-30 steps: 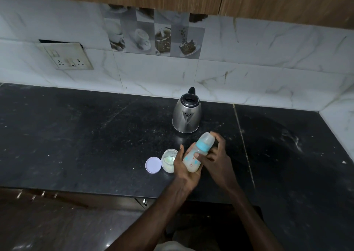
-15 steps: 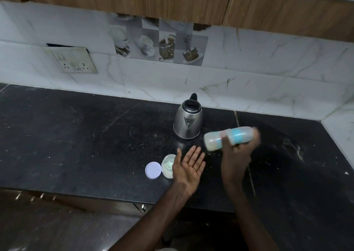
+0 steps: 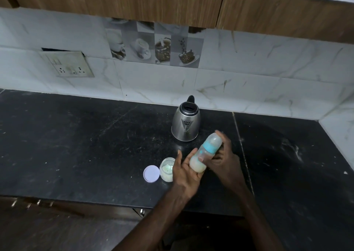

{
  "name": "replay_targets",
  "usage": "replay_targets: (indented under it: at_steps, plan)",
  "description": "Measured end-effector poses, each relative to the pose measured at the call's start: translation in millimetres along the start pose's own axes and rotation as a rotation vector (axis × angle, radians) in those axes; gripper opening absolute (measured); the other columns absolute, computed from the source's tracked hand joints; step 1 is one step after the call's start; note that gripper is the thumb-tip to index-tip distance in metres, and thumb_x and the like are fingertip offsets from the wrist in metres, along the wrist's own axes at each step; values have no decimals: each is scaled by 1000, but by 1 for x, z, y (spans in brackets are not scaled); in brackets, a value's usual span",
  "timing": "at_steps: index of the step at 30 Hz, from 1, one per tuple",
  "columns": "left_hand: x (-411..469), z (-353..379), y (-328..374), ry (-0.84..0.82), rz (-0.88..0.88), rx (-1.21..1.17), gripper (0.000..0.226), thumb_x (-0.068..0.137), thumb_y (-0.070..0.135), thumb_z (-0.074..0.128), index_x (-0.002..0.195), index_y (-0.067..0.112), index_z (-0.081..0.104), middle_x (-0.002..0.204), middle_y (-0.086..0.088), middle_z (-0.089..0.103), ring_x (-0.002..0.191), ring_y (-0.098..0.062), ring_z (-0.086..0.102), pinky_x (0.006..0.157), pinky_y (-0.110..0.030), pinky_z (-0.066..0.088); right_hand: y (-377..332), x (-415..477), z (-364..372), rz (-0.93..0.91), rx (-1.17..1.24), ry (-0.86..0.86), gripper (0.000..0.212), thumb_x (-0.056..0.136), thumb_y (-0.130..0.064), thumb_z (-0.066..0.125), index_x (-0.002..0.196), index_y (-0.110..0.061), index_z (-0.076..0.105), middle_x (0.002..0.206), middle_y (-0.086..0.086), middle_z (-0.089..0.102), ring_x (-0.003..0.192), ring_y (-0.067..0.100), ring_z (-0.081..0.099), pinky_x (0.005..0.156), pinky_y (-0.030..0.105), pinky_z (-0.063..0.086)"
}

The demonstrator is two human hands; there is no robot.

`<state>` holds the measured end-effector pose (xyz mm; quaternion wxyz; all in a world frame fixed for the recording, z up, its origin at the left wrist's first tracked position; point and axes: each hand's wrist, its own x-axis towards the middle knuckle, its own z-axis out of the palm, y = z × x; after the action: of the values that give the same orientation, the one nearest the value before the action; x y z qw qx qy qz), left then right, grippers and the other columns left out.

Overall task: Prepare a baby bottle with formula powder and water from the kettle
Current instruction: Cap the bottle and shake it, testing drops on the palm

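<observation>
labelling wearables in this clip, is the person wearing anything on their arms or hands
Nothing worn shows. The left hand and right hand are bare, without gloves, and both forearms are bare to the frame's lower edge: no sleeves, watch or bracelet. Rings, if any, are too small to tell.

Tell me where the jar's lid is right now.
In the head view the lid lies flat on the black counter, right beside the open jar on its left, in front of the kettle and left of the left hand.

right hand [image 3: 224, 159] grips bottle [image 3: 210, 147]; left hand [image 3: 184, 174] straight-fingered against base.
</observation>
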<state>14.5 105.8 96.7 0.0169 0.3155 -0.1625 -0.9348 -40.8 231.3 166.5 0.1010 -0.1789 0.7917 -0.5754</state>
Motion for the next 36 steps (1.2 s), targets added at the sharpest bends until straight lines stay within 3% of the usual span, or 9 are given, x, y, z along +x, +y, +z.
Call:
replay_targets:
  at_steps: [2, 4, 8, 14, 19, 24, 29, 33, 36]
  plan:
    - [0, 1, 1, 17, 22, 44, 68, 104, 63, 46, 141, 10, 67, 133, -11, 76, 128, -27, 68, 126, -43, 38, -8, 3, 0, 16, 178, 381, 89, 85, -24, 87, 154, -42, 35, 125, -11, 70, 106, 8, 75, 82, 29, 64]
    - [2, 1, 4, 37, 34, 51, 68, 104, 63, 47, 141, 11, 68, 133, -8, 76, 131, -25, 67, 127, -43, 37, -12, 2, 10, 76, 298, 606, 87, 89, -25, 83, 157, -39, 30, 125, -5, 70, 100, 8, 76, 80, 38, 66]
    - [7, -4, 4, 43, 11, -22, 68, 104, 60, 52, 141, 5, 67, 139, -19, 71, 136, -36, 63, 125, -50, 41, 6, -20, 36, 129, -36, 237, 92, 81, -27, 89, 151, -49, 34, 116, -9, 74, 88, 0, 75, 82, 29, 63]
    - [7, -4, 7, 22, 7, -54, 67, 105, 59, 51, 138, 4, 68, 139, -18, 71, 136, -34, 62, 119, -48, 46, 9, -20, 33, 111, -34, 226, 91, 82, -32, 89, 151, -50, 33, 116, -14, 72, 92, 1, 75, 83, 32, 63]
    - [9, -10, 11, 53, 21, 66, 66, 104, 63, 47, 139, 11, 70, 137, -7, 74, 136, -25, 63, 123, -41, 40, -4, 1, 10, 179, 328, 727, 87, 91, -27, 82, 157, -42, 27, 121, -6, 71, 102, 14, 75, 76, 36, 67]
    - [11, -6, 11, 19, 1, 0, 65, 104, 58, 53, 134, 3, 70, 137, -17, 73, 134, -35, 64, 121, -52, 44, 13, -22, 26, 129, -71, 212, 91, 81, -28, 89, 151, -48, 35, 116, -14, 72, 91, 3, 74, 83, 31, 62]
    - [9, -6, 15, 55, 11, 64, 65, 104, 62, 48, 138, 11, 70, 136, -8, 75, 132, -25, 66, 122, -41, 42, 1, -11, 26, 271, 271, 687, 85, 87, -38, 84, 151, -50, 30, 113, -6, 72, 90, 15, 77, 81, 52, 65]
    - [8, -3, 12, 46, -5, -20, 67, 106, 60, 47, 136, 4, 68, 138, -16, 72, 134, -34, 63, 86, -42, 58, 3, -25, 48, 264, 77, 343, 86, 85, -37, 86, 149, -51, 32, 97, -3, 78, 69, 13, 76, 60, 27, 61]
    - [7, -1, 11, 38, -2, 25, 67, 105, 60, 47, 138, 6, 69, 136, -13, 74, 133, -30, 65, 106, -42, 52, 5, -17, 34, 254, 106, 497, 85, 86, -41, 84, 151, -52, 30, 104, -1, 77, 75, 20, 76, 59, 27, 58]
